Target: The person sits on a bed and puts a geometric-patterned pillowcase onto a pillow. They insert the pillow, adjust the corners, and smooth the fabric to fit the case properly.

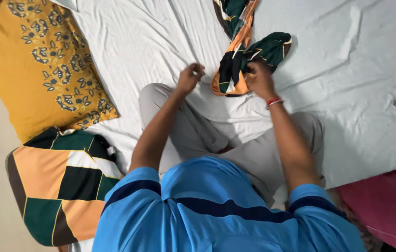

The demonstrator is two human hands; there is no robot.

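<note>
Hands at a patterned cloth, upper centre of the frame.
Right hand [259,80] is clamped on the green-and-orange cloth [247,51]; left hand [189,77] is curled closed beside it, seemingly empty.

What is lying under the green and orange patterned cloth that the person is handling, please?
The patterned cloth lies on the wrinkled white sheet, gripped by the right hand. Anything beneath its bunched folds is covered.

Even, soft indoor light — faint shadows in sheet creases, mild blur throughout
</note>
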